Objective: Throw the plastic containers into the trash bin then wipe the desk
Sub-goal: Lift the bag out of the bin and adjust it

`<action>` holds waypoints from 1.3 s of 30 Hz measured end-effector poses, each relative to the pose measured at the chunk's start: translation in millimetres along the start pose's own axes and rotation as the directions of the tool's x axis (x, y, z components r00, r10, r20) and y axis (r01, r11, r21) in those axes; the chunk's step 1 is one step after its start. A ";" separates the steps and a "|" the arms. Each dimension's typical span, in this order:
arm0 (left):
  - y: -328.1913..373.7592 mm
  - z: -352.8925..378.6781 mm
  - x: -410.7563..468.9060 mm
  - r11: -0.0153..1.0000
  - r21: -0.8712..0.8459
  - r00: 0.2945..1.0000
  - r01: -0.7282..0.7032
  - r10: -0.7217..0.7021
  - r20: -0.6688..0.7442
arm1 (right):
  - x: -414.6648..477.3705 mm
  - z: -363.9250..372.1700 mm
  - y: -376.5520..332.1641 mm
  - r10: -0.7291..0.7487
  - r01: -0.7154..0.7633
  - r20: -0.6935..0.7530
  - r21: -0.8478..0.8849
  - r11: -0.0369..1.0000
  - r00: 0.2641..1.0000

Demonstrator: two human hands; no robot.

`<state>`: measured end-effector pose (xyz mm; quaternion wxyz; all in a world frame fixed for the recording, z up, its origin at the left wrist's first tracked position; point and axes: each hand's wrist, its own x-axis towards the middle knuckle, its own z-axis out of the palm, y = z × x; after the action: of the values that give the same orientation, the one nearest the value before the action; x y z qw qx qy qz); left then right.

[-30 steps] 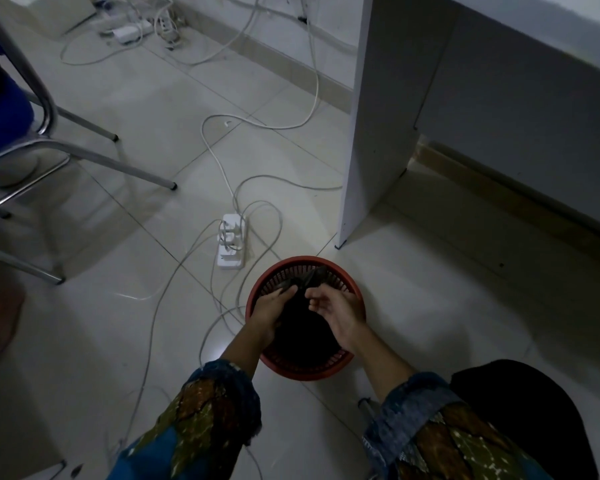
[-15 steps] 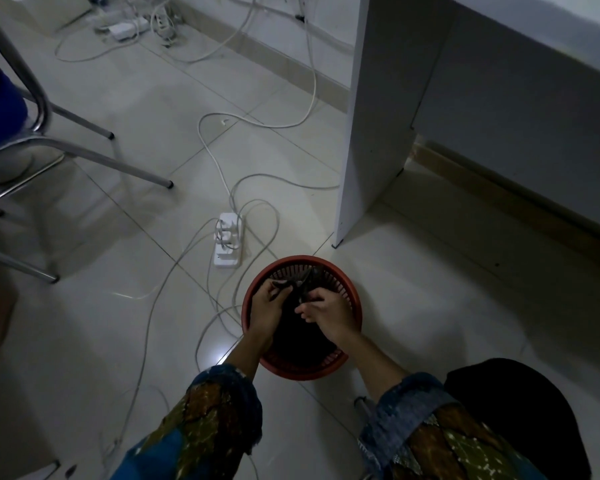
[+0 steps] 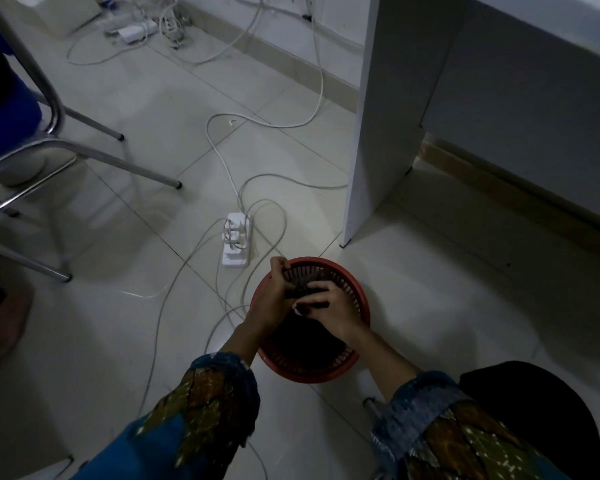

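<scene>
Red mesh bin (image 3: 312, 374) stands on the tiled floor (image 3: 118, 341), with both hands down in its mouth. The left hand (image 3: 274, 296) has its fingers curled by the far-left rim, its grip closed on a dark thing (image 3: 303, 289). The right hand (image 3: 329, 311) curls over the same thing from the near side, grip closed too. It is too dim to tell whether this is one of the containers or a liner; either way it sits at the bin's mouth, not yet let go. The bin looks light and nothing braces it, so a hard push down or sideways could tip or skid it, and a bulky piece wedged across the rim could spring back out. White cables (image 3: 222, 161) and a power strip (image 3: 236, 244) lie just left of the bin, easy to snag with a sleeve or foot when getting up. A chair (image 3: 59, 147) stands well off to the left. The worktop (image 3: 371, 133) rises at the right, its side near the bin; the surface to be wiped is barely in view.
</scene>
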<state>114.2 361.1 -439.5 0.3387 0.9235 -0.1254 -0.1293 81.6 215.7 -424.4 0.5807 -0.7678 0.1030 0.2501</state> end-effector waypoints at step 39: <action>11.2 2.6 -26.0 0.966 0.257 0.998 0.022 -0.006 -0.063 | 4.6 15.8 -8.4 0.301 -0.229 -0.261 0.272 0.935 0.917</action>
<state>87.4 359.6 -430.0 0.2189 0.9640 -0.1242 -0.0856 85.1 233.8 -422.8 0.6059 -0.7011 0.3219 0.1943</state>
